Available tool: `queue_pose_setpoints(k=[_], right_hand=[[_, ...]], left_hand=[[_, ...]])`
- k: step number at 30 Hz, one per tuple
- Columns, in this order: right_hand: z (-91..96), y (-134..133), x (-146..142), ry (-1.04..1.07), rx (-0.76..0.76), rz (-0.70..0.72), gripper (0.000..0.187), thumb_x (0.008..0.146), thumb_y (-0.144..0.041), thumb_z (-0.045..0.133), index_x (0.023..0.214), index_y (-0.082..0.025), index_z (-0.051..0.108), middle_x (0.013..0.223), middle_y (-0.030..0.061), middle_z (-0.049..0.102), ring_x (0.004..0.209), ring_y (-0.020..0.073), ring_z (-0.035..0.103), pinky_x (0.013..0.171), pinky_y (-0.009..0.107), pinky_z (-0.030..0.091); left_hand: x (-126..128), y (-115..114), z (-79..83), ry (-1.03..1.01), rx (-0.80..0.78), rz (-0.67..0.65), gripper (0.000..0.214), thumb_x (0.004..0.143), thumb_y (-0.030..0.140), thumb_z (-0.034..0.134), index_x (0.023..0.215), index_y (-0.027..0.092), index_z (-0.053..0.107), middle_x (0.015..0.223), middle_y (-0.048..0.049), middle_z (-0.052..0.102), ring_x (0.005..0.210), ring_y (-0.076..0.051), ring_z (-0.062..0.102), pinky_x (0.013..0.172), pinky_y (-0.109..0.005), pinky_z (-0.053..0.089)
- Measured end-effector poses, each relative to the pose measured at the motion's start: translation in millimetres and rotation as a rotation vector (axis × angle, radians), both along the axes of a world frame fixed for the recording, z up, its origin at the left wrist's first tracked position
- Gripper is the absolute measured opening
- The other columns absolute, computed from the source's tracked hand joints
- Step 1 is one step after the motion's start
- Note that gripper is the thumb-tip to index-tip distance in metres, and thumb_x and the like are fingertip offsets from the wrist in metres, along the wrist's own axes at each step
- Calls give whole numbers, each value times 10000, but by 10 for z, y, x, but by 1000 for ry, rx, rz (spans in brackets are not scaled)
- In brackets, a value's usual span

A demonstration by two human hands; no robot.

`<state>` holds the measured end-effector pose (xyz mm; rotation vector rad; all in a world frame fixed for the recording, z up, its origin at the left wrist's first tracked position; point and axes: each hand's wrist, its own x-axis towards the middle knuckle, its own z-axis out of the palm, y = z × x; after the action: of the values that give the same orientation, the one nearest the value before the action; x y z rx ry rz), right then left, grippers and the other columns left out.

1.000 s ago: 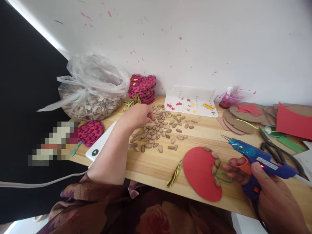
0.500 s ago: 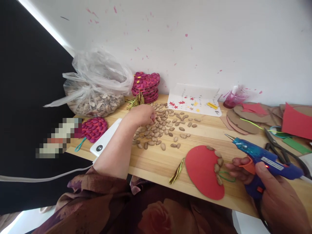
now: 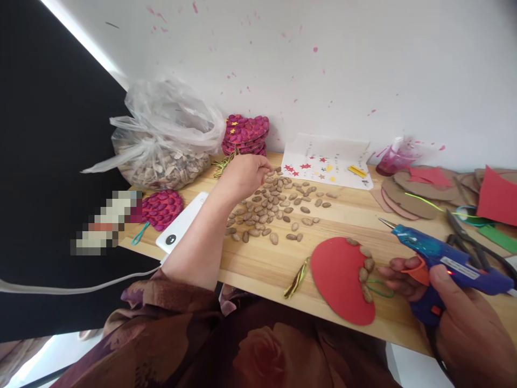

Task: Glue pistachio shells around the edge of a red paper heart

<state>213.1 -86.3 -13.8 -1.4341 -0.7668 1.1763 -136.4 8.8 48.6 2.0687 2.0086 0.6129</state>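
Note:
My right hand (image 3: 452,302) is wrapped round a blue hot glue gun (image 3: 440,258) with an orange trigger; its metal nozzle points left and a small red light glows. My left hand (image 3: 252,172) is over the far side of a spread of peanut shells (image 3: 266,207), thumb and fingers pinched together. Whatever lies between those fingertips is too hidden to name. In front of me a red card shape (image 3: 337,277) lies flat, several peanut shells (image 3: 368,264) along its scalloped right edge. A yellow-and-dark tassel (image 3: 297,279) hangs off its left side, and a green loop (image 3: 382,291) off its right.
At the back left stands a clear plastic bag (image 3: 165,161) of shells, beside stacked magenta shell-covered pieces (image 3: 246,132). A white phone (image 3: 181,223) lies near my left forearm. A star sticker sheet (image 3: 327,161), a pink-stained cup (image 3: 391,159), cardboard shapes (image 3: 424,188) and pliers (image 3: 464,240) are farther right.
My left hand has moved away from me across the pile to its far edge, fingers pinched. The glue gun stays in my right hand; the whole view has shifted slightly.

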Motion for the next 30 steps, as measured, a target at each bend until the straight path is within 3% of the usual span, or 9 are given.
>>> queue_pose_setpoints(k=[3,7,12,17,21,30], right_hand=[[4,-8,3,3,29,48,429,579,-585,907,756,-223,760,822,59,743,804,300,779,637,325,699],[-17,-14,35,15,35,47,447,523,-523,948,761,-200,750,868,64,752,796,298,780,671,337,698],[-95,-7,102,61,38,80,437,574,-514,928,816,-200,744,909,66,754,858,300,779,726,358,694],[-110,-12,115,73,34,73,444,559,-510,935,807,-195,745,873,69,747,873,315,778,731,369,694],[-80,-24,90,52,61,77,432,571,-531,924,786,-197,755,848,65,745,843,305,782,712,365,695],[-89,-19,96,49,71,84,425,575,-535,921,792,-204,765,855,60,747,771,289,784,684,375,698]], left_hand=[[48,-109,58,-15,31,5,322,913,215,551,1167,198,747,898,-34,790,817,-193,699,818,-284,497],[63,-308,92,76,-59,-38,180,857,203,632,951,211,786,937,-33,790,865,-213,701,823,-299,493],[-30,-473,-91,162,-154,-26,122,816,187,656,849,193,774,934,-54,761,876,-230,682,813,-317,498],[-94,-487,-294,168,-114,-73,164,823,192,631,897,195,777,932,-64,742,933,-242,670,833,-331,500],[-66,-450,-362,197,-122,-25,167,815,179,628,897,193,773,918,-68,745,902,-242,672,836,-341,506],[-59,-511,-262,178,-71,88,197,897,294,601,877,196,770,896,-77,774,842,-237,685,783,-321,503]])
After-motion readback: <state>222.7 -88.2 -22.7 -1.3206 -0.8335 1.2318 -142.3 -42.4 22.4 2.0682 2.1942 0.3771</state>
